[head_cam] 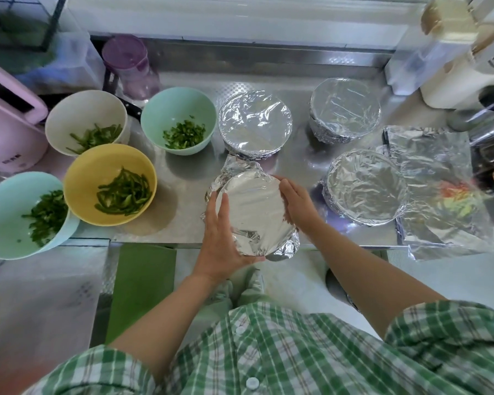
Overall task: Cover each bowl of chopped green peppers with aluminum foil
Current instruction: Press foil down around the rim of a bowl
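Foil-covered bowl (pixel 254 215), grasped by left hand (pixel 220 235) and right hand (pixel 295 203), overhangs near bench (pixel 183 195) edge; a slip could spill it.

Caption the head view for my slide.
Left hand and right hand grip a foiled bowl; three covered bowls, four open bowls.

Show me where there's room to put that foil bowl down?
Bare steel lies between the yellow bowl and the held bowl, and between the middle covered bowl and the back-right covered bowl. Crowded: open bowls left, foil sheets right.
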A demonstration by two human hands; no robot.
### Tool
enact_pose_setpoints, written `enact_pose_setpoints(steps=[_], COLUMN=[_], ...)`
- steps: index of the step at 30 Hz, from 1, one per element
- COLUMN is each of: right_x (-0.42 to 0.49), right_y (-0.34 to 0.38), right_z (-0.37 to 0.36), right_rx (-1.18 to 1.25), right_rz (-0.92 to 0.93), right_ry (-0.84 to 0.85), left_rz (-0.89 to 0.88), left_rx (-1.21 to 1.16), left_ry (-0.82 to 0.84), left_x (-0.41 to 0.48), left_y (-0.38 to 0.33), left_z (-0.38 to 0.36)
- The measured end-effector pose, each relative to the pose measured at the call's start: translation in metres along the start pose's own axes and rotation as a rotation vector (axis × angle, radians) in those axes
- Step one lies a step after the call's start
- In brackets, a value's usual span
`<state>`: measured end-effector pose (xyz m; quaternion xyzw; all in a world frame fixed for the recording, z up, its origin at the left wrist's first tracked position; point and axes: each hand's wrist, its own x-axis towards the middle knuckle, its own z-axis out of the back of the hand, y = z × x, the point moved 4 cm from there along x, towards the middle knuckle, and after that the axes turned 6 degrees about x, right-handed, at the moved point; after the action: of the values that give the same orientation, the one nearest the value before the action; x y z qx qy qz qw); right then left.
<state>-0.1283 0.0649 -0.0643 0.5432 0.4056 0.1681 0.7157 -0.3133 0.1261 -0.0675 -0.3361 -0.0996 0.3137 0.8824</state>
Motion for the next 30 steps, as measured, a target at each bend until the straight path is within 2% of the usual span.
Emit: enact_pose_setpoints(steps=[6, 10, 16, 19, 21, 23, 25, 27, 30], right_x=[-0.012, -0.009, -0.009, -0.008, -0.011, -0.015, -0.015, -0.013, -0.007], right_y=[0.007, -0.001, 0.002, 0.004, 0.014, 0.028, 0.026, 0.015, 0.014], right_z=[-0.003, -0.001, 0.003, 0.017, 0.023, 0.012, -0.008, -0.019, -0.018], right_rx=[0.176, 0.111, 0.040, -0.137, -0.381, -0.633, -0.864, -0.972, -0.899], right_rz=[-0.058, -0.089, -0.109, 0.047, 0.288, 0.574, 0.761, 0.780, 0.750], right_ry=[-0.034, -0.082, -0.029, -0.085, -0.120, -0.016, 0.191, 0.304, 0.228], left_rz=[0.034, 0.030, -0.031, -0.113, -0.152, -0.169, -0.156, -0.130, -0.087], left_rx=[-0.072, -0.090, -0.048, 0.013, 0.035, 0.059, 0.050, 0.032, -0.021], left_ry=[0.008, 0.029, 0.084, 0.090, 0.078, 0.086, 0.109, 0.115, 0.119], left_x=[0.000, 0.002, 0.001, -0.002, -0.003, -0.001, 0.003, 0.006, 0.007], left_y=[0.008, 0.010, 0.012, 0.016, 0.014, 0.007, 0.003, 0.004, 0.006], left_z=[0.002, 0.003, 0.007, 0.017, 0.022, 0.021, 0.016, 0.012, 0.011])
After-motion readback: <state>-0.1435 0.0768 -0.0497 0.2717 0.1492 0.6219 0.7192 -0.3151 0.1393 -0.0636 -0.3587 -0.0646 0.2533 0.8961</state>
